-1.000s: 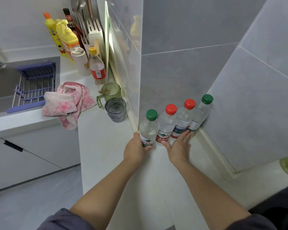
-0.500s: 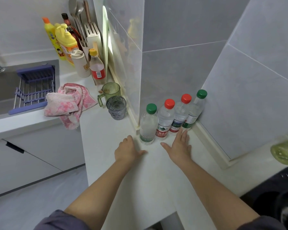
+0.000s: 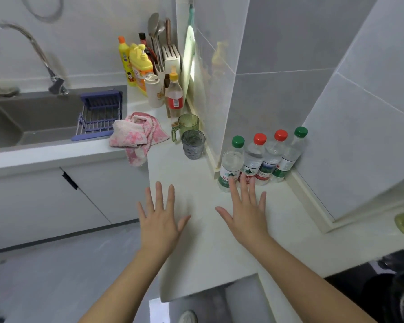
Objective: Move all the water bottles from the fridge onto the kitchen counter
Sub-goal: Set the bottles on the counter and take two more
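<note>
Four water bottles (image 3: 253, 157) on the desk (image 3: 203, 252), labels too blurry to read, left hand (image 3: 160, 223) and right hand (image 3: 248, 215) fingers (image 3: 158, 194) spread.

Green & red bottle caps (image 3: 259, 138); pink floral towel (image 3: 139, 134); white counter (image 3: 196, 241).

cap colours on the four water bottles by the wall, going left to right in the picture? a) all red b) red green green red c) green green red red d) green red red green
d: on the water bottles, the leftmost cap is green, the second cap and third cap are red, and the rightmost cap is green.
</note>
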Tool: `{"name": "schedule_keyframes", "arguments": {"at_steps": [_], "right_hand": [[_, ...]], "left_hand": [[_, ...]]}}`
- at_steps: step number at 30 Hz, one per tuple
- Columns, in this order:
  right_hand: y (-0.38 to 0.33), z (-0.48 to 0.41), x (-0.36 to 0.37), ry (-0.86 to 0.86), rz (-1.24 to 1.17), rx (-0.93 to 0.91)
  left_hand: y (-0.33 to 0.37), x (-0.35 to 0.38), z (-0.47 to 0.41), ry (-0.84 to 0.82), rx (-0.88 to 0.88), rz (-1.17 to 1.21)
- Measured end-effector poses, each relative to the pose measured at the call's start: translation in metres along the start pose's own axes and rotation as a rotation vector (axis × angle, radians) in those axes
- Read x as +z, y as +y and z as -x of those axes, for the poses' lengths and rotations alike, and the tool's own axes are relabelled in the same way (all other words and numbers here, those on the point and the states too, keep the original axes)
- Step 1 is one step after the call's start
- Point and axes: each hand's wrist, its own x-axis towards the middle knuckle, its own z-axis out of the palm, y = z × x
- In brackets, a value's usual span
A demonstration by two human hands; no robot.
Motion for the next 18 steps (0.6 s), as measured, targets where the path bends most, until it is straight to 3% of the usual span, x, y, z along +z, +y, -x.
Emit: {"name": "schedule_keyframes", "arguments": {"at_steps": [18], "right_hand": [[-0.158, 0.107, -0.057, -0.025, -0.043, -0.709]], "left_hand": [[-0.066, -0.127, 0.222, 0.255, -0.513, -0.066]]}}
